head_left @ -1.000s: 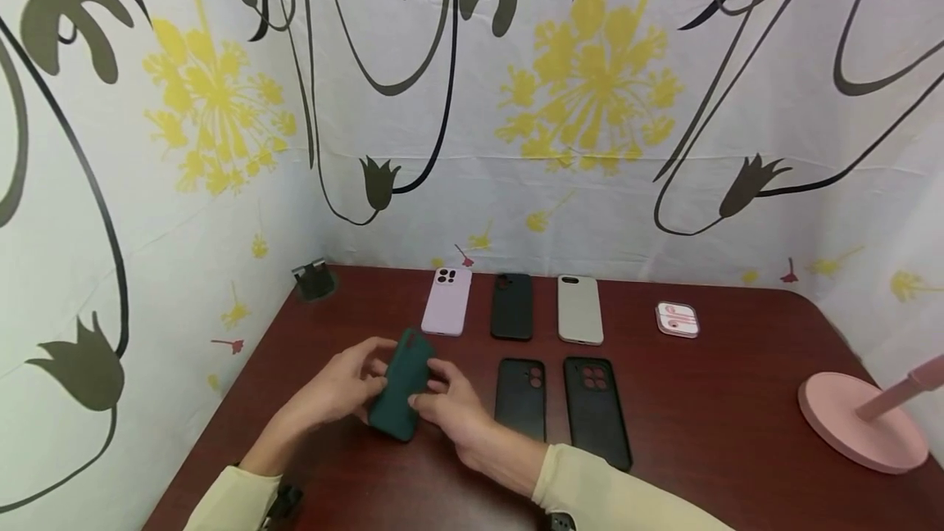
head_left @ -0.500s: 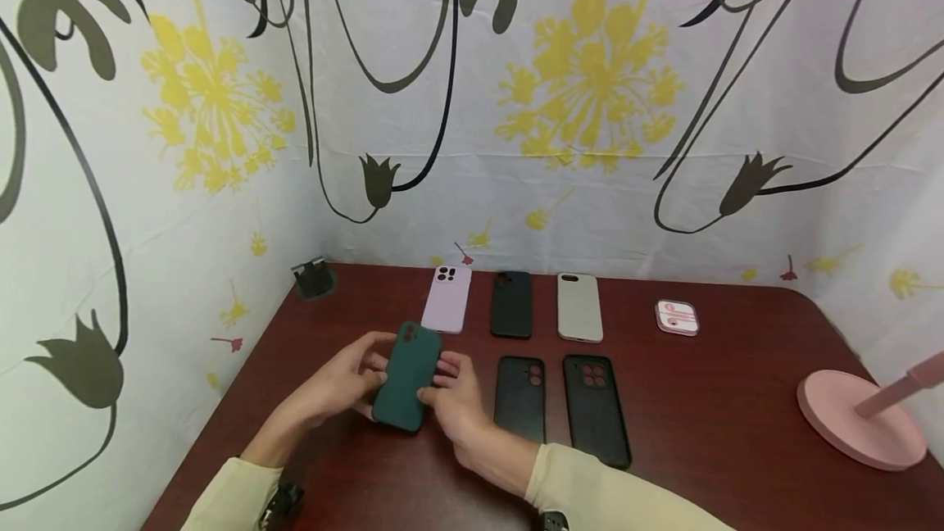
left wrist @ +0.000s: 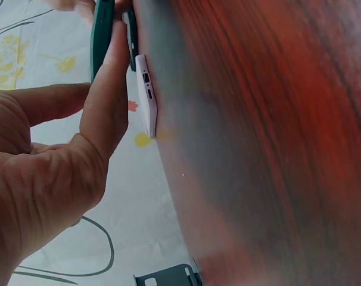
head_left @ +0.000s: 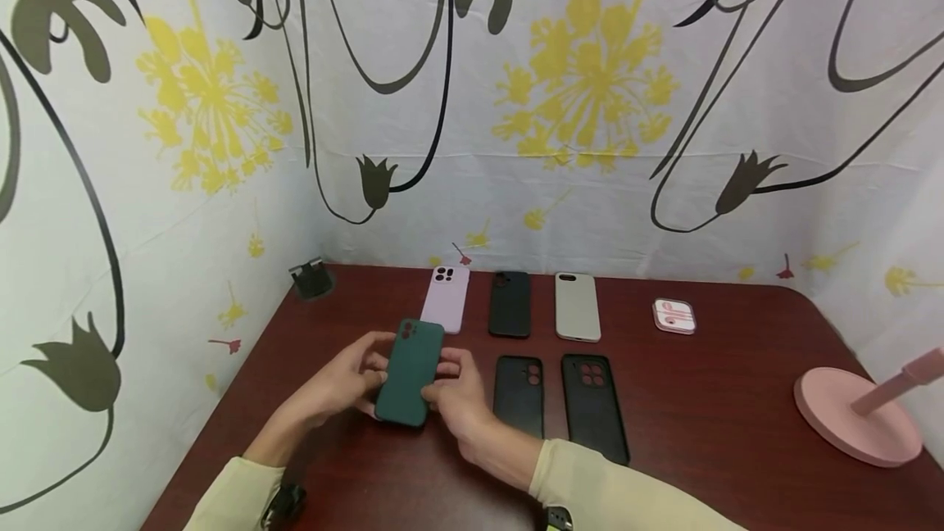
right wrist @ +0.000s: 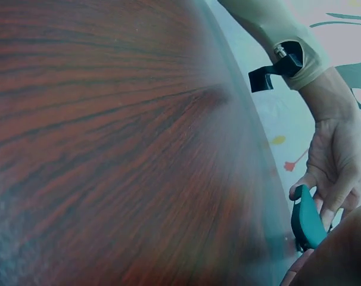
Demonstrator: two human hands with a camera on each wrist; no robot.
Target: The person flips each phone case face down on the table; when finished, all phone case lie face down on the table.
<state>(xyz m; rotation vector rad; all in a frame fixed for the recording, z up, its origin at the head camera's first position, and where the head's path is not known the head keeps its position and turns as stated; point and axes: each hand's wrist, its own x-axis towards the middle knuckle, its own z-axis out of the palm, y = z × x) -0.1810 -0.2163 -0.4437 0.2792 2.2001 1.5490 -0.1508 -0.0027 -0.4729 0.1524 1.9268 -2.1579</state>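
Observation:
A dark green phone case (head_left: 410,375) is held just above the table, its back with the camera cutouts facing up toward the head camera. My left hand (head_left: 349,379) grips its left long edge, thumb on the near face and fingers behind. From the other side my right hand (head_left: 460,400) pinches the right edge, with the thumb near the lower corner. The left wrist view shows the case (left wrist: 102,39) edge-on between the left thumb and fingers. In the right wrist view the right hand (right wrist: 341,253) partly hides the case (right wrist: 307,219).
A lilac phone case (head_left: 446,299), a black one (head_left: 510,304) and a pale grey one (head_left: 578,306) lie in a back row. Two black cases (head_left: 519,394) (head_left: 594,400) lie nearer. A small white-and-pink square box (head_left: 674,315), a pink lamp base (head_left: 855,416) and a dark clip-like object (head_left: 312,279) stand around.
The green case has turned so that its back faces the head camera more fully, and it has shifted slightly right. Both hands keep their hold; the right thumb moved slightly right with its edge.

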